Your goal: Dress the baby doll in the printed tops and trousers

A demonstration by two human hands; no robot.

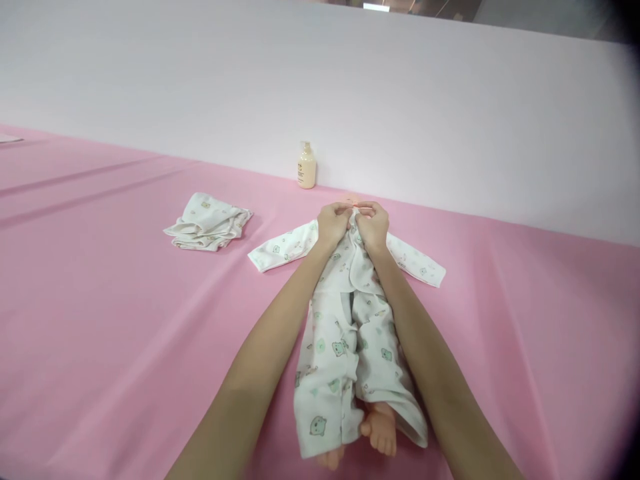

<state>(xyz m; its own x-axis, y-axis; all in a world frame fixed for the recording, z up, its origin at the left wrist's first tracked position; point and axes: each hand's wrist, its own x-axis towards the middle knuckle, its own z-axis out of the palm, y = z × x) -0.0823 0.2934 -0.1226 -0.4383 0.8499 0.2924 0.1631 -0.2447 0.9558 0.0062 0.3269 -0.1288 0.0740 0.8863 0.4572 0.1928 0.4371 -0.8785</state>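
Note:
A baby doll (381,430) lies on its back with its feet toward me, dressed in a white top (334,275) and matching trousers (325,360) printed with small green animals. Both sleeves stretch out to the sides. At the doll's neck my left hand (334,225) pinches one side of the top's collar. My right hand (373,225) faces it, its fingers closed on the other side of the collar. The fingertips of both hands nearly meet there. Most of the doll's head is hidden behind my hands.
A pink sheet (150,347) with a few creases covers the surface. Folded printed cloth (210,223) lies to the left of the doll. A cream pump bottle (307,167) stands at the back against a white wall (200,87).

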